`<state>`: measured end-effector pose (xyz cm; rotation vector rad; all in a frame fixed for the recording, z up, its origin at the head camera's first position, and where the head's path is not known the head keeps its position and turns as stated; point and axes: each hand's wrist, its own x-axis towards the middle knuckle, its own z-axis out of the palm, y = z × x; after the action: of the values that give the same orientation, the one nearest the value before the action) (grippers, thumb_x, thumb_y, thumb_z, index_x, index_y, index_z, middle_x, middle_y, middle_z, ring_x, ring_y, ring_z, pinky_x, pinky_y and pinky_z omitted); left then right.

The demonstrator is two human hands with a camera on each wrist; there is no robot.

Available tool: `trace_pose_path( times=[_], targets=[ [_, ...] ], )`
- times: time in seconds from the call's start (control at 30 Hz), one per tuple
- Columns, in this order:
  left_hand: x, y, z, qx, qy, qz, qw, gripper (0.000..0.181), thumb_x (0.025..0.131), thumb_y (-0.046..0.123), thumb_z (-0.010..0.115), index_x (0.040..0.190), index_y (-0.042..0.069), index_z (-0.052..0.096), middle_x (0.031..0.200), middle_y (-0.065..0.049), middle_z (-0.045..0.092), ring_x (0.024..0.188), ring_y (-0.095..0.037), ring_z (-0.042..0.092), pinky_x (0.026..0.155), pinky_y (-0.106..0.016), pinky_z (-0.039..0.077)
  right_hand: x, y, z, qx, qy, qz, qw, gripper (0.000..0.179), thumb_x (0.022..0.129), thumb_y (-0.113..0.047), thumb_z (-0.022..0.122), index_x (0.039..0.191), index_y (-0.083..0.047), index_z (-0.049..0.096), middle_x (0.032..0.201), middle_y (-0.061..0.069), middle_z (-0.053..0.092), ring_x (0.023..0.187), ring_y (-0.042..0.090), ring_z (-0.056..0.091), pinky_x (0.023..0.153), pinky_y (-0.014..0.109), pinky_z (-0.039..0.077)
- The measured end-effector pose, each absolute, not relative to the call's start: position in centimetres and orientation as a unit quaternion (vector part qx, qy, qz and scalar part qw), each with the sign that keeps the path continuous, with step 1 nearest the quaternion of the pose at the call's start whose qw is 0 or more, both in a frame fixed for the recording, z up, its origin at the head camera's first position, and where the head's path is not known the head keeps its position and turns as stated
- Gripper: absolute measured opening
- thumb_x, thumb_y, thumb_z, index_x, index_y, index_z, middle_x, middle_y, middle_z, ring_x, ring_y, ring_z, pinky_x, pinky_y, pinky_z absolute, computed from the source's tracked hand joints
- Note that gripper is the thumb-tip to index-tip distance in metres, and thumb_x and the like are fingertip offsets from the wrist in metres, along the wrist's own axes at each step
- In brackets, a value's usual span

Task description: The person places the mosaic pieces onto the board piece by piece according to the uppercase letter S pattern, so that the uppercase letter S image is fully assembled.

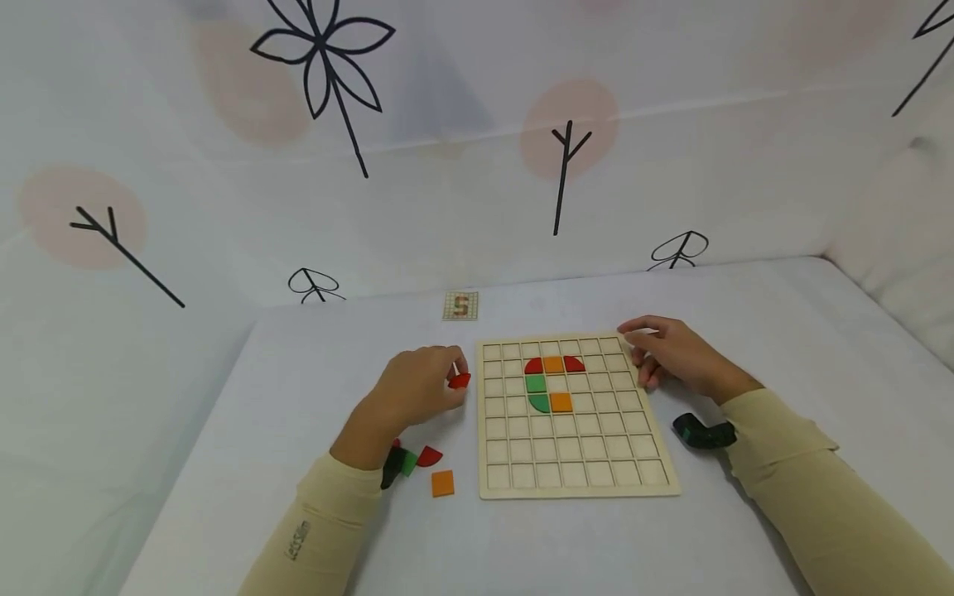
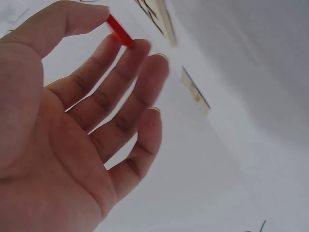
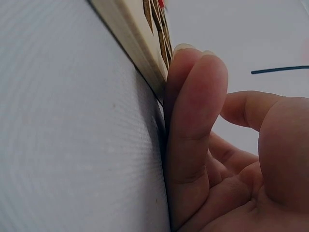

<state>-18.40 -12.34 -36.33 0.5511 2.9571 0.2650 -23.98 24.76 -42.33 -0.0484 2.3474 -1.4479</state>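
Between thumb and fingertips, my left hand (image 1: 417, 385) pinches a red quarter-circle tile (image 1: 460, 381), just off the left side of a pale wooden grid board (image 1: 575, 491). The tile (image 2: 119, 31) appears edge-on in the left wrist view. My right hand (image 1: 681, 356) rests at the board's far right corner, its fingers touching the edge. On the board, an orange square (image 1: 553, 365) lies between two red quarter-circles. Below the left one come a green square (image 1: 537, 383), then a green quarter-circle (image 1: 539, 403) with an orange square (image 1: 561, 402) beside it.
Left of the board lie a loose orange square (image 1: 443, 483), a red quarter-circle (image 1: 429, 456) and a green tile (image 1: 409, 463), with more red partly hidden by my left wrist. A small pattern card (image 1: 460, 306) lies behind. A black wrist device (image 1: 704, 433) sits under my right wrist.
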Motion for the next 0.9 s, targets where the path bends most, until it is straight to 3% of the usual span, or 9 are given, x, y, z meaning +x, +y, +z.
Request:
trace_pose_path(
  times=[0.57, 0.9],
  targets=[
    [-18.0, -5.4, -35.0, 0.319, 0.946, 0.063, 0.008, 0.022, 0.09, 0.024, 0.074, 0.112, 0.021, 0.068, 0.103, 0.007, 0.07, 0.081, -0.008, 0.06, 0.075, -0.027, 0.05, -24.0, 24.7, -42.3, -0.015, 0.836, -0.513, 0.193, 0.046, 0.106, -0.031, 0.046, 0.145, -0.007, 0.042, 0.09, 0.008, 0.059, 0.06, 0.016, 0.066, 0.057, 0.031, 0.056],
    [-18.1, -2.1, -35.8, 0.351, 0.933, 0.075, 0.031, 0.024, 0.092, 0.018, 0.071, 0.115, 0.024, 0.07, 0.106, 0.012, 0.069, 0.085, -0.004, 0.062, 0.078, -0.023, 0.05, -23.9, 24.7, -42.2, -0.019, 0.834, -0.516, 0.192, 0.048, 0.106, -0.03, 0.046, 0.147, -0.005, 0.041, 0.089, 0.007, 0.059, 0.059, 0.015, 0.065, 0.056, 0.03, 0.056]
  ],
)
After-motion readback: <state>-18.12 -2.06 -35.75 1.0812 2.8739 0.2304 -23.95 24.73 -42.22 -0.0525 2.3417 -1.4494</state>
